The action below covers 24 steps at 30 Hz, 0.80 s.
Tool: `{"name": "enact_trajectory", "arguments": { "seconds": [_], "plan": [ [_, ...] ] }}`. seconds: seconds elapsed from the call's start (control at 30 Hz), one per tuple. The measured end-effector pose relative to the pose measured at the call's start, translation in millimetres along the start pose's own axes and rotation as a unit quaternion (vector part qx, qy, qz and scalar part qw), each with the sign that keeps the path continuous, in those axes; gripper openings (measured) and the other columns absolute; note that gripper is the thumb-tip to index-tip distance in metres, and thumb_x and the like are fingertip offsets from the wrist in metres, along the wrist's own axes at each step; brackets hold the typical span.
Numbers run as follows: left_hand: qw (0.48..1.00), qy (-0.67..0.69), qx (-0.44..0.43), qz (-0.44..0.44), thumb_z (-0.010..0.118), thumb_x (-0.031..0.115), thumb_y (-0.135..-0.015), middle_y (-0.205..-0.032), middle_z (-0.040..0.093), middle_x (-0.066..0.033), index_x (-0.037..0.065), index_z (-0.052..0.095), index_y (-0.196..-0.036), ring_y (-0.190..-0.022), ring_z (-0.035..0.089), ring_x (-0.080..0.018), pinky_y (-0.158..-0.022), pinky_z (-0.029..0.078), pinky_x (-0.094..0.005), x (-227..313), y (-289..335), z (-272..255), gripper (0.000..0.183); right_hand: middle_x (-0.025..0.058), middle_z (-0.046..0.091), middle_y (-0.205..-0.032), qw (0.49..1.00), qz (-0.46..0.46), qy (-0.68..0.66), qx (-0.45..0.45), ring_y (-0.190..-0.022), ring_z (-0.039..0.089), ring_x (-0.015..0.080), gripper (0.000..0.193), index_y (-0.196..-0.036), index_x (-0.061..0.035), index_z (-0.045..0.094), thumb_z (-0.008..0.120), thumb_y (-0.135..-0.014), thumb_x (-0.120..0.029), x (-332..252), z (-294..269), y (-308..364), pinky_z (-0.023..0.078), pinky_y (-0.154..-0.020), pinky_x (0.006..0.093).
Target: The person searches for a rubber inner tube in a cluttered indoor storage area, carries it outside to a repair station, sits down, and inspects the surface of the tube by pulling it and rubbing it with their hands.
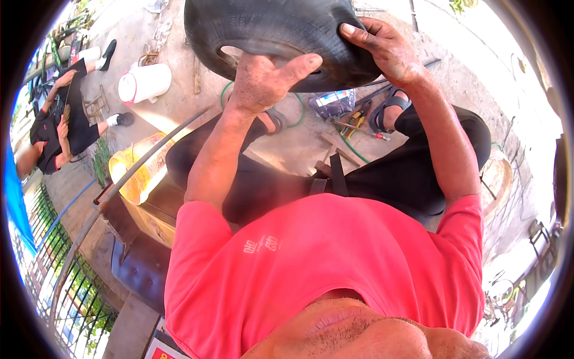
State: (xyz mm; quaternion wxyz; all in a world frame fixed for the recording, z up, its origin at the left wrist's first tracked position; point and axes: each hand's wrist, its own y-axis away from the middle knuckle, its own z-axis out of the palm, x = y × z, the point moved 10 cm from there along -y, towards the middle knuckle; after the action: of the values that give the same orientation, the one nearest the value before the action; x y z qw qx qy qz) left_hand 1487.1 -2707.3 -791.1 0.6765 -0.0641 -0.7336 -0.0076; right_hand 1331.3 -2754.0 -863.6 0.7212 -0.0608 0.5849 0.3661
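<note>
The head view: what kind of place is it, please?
Probably an outdoor roadside tyre repair spot. Both hands, the left hand and the right hand, hold a black inner tube over a concrete ground with hand tools and a green hose.

Sunlit concrete yard floor (179, 102); metal railing (72, 299) left; white bucket (143, 82); green hose (353, 149)

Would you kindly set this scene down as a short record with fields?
Held thing: fat black rubber inner tube, raised before the person
Left hand: grips the tube's lower inner edge, thumb pointing right
Right hand: fingers pressed on the tube's right side
Ground, between the feet: hand tools with coloured handles, green hose
Left side: white plastic bucket, yellow transparent container
Far left: another person in black, seated
</note>
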Motion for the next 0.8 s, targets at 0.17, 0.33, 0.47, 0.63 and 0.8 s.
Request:
{"name": "enact_trajectory", "arguments": {
  "seconds": [0.17, 0.33, 0.47, 0.63, 0.8],
  "plan": [
    [0.996, -0.089, -0.024, -0.019, 0.075, 0.008, -0.087, -0.103, 0.073, -0.0065, 0.0, 0.069, -0.109, -0.093, 0.067, -0.0176, -0.086, 0.053, -0.0321, 1, 0, 11, 0.025, 0.0039, 0.072, -0.099, 1.0, -0.018, 0.017, -0.011, -0.084, 0.066, 0.0084, 0.036, -0.116, -0.0027, 0.068, 0.064, -0.099, -0.034, -6, 2, 3, 0.054, -0.076, 0.0244],
    [0.991, -0.103, 0.032, 0.079, 0.074, 0.01, -0.088, -0.097, 0.074, -0.0064, 0.0, 0.07, -0.105, -0.085, 0.068, -0.0183, -0.078, 0.054, -0.0324, 9, -3, 3, 0.02, 0.0001, 0.069, -0.103, 0.999, -0.027, 0.015, -0.018, -0.093, 0.062, 0.0071, 0.036, -0.12, -0.001, 0.066, 0.063, -0.101, -0.032, -13, 7, 4, 0.051, -0.087, 0.0252],
    [0.985, -0.118, 0.092, 0.083, 0.075, 0.009, -0.087, -0.093, 0.074, -0.0056, 0.0, 0.072, -0.101, -0.082, 0.067, -0.0167, -0.078, 0.053, -0.0308, 10, -4, -16, 0.017, 0.0046, 0.071, -0.105, 0.996, -0.058, 0.063, 0.012, -0.096, 0.065, 0.0119, 0.046, -0.125, -0.0013, 0.064, 0.072, -0.093, -0.034, -20, 5, 9, 0.052, -0.088, 0.028],
    [0.982, -0.005, 0.184, 0.03, 0.072, 0.005, -0.089, -0.099, 0.07, -0.0068, -0.001, 0.067, -0.109, -0.079, 0.067, -0.0138, -0.064, 0.059, -0.0278, 11, -5, -42, 0.021, 0.0052, 0.074, -0.102, 0.972, -0.018, 0.231, 0.044, -0.095, 0.068, 0.0122, 0.045, -0.12, -0.0024, 0.067, 0.079, -0.085, -0.029, -1, 2, 11, 0.053, -0.089, 0.0292],
    [0.962, 0.021, 0.269, 0.037, 0.069, 0.009, -0.091, -0.105, 0.068, -0.0088, -0.002, 0.063, -0.117, -0.088, 0.066, -0.0196, -0.076, 0.056, -0.0331, 23, -4, -61, 0.029, 0.0056, 0.075, -0.098, 0.987, -0.034, 0.152, 0.034, -0.089, 0.069, 0.0125, 0.037, -0.115, -0.0024, 0.068, 0.074, -0.091, -0.03, 9, 4, 4, 0.055, -0.082, 0.0281]
  ]
}}
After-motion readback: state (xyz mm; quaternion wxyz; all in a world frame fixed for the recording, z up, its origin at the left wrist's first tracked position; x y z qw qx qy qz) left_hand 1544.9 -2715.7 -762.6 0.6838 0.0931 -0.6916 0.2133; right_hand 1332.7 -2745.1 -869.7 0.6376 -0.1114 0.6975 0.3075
